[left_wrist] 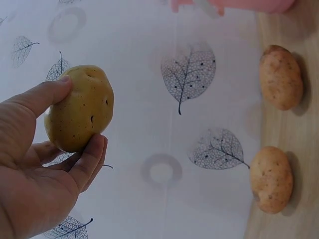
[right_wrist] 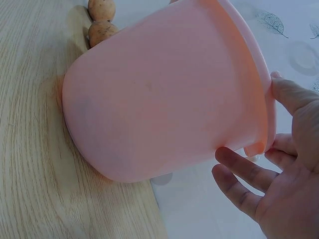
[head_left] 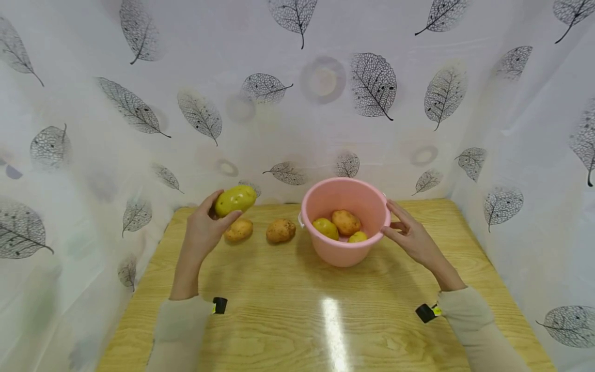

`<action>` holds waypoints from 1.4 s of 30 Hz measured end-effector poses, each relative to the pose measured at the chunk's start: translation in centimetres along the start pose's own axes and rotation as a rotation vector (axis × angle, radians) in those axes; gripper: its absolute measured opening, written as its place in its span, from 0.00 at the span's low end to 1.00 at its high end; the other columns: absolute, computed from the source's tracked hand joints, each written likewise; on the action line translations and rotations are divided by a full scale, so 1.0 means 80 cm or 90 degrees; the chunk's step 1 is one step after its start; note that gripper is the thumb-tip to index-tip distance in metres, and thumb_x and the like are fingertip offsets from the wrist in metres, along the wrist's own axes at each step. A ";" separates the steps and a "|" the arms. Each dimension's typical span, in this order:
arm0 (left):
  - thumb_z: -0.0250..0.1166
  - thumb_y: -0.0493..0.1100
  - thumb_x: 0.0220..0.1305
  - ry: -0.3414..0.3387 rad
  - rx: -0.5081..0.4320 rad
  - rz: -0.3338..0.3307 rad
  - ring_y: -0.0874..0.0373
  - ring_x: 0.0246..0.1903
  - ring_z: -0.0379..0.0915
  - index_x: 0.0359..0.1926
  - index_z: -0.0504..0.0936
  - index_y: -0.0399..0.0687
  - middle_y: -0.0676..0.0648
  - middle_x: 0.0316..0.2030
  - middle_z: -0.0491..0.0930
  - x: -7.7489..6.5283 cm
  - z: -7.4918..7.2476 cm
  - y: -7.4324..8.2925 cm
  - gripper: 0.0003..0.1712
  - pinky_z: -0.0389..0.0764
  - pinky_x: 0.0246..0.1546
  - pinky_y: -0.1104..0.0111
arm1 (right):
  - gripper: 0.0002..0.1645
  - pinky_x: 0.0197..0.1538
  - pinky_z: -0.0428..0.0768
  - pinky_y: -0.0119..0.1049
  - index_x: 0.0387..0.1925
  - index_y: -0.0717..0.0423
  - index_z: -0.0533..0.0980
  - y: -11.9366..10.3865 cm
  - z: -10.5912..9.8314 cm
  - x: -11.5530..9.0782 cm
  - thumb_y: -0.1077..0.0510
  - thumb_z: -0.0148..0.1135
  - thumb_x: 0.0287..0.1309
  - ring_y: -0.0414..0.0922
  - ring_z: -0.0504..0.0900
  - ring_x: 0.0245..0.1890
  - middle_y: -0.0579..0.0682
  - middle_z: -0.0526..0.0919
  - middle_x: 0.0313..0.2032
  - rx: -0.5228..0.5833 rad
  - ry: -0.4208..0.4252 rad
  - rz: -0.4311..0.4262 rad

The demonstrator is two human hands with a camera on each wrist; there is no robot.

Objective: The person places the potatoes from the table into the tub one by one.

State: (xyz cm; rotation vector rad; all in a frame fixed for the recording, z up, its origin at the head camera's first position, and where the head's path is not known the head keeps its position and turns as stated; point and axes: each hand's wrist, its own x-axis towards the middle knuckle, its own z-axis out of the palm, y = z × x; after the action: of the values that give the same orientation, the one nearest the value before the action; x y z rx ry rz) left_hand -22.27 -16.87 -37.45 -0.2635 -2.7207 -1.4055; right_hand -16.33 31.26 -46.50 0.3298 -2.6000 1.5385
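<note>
My left hand (head_left: 207,226) holds a yellow-green potato (head_left: 235,200) up in the air, thumb on one side and fingers on the other. In the left wrist view this potato (left_wrist: 82,108) shows dark specks and small dents. Below it on the table lies a brown potato (head_left: 239,230), with another brown potato (head_left: 281,231) to its right. A pink bucket (head_left: 342,254) stands upright with several potatoes (head_left: 346,222) inside. My right hand (head_left: 411,238) touches the bucket's right rim with spread thumb and fingers, two of them reaching along its outer wall in the right wrist view.
The wood-grain table (head_left: 279,310) reaches back to a white curtain (head_left: 223,46) printed with dark leaves, which also hangs along both sides. A white handle fitting (head_left: 301,220) sits at the bucket's left rim. Small black devices (head_left: 220,305) are worn at both wrists.
</note>
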 end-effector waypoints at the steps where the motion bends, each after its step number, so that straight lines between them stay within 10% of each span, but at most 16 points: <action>1: 0.70 0.56 0.68 0.001 0.002 0.001 0.38 0.62 0.72 0.78 0.60 0.40 0.31 0.67 0.70 0.000 0.000 0.000 0.48 0.76 0.61 0.47 | 0.43 0.52 0.77 0.22 0.82 0.52 0.52 0.000 0.000 0.000 0.58 0.61 0.74 0.34 0.80 0.55 0.58 0.50 0.81 0.002 -0.001 0.001; 6: 0.70 0.56 0.69 0.002 0.011 0.012 0.38 0.61 0.72 0.78 0.61 0.39 0.31 0.66 0.71 0.001 -0.001 -0.001 0.47 0.76 0.59 0.47 | 0.44 0.52 0.78 0.22 0.82 0.51 0.52 -0.001 0.000 -0.001 0.58 0.61 0.74 0.29 0.78 0.54 0.57 0.49 0.81 0.010 -0.005 0.008; 17: 0.70 0.57 0.69 -0.011 0.004 -0.001 0.37 0.66 0.69 0.79 0.60 0.39 0.31 0.70 0.68 0.002 0.001 0.000 0.48 0.74 0.65 0.47 | 0.44 0.52 0.78 0.22 0.82 0.51 0.51 -0.001 0.001 0.000 0.58 0.61 0.74 0.61 0.78 0.61 0.57 0.49 0.81 0.011 -0.005 0.007; 42: 0.73 0.51 0.67 -0.043 -0.046 0.017 0.40 0.65 0.70 0.77 0.62 0.38 0.34 0.70 0.69 0.017 0.038 0.024 0.46 0.74 0.65 0.51 | 0.44 0.52 0.77 0.21 0.82 0.51 0.52 -0.001 0.001 0.002 0.59 0.62 0.74 0.60 0.79 0.60 0.57 0.50 0.81 0.007 -0.002 0.002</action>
State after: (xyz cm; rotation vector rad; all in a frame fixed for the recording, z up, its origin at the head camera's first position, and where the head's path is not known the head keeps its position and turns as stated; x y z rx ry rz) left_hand -23.23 -13.18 -37.48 -0.3565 -2.7123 -1.5175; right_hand -16.43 31.16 -46.45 0.3289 -2.5959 1.5561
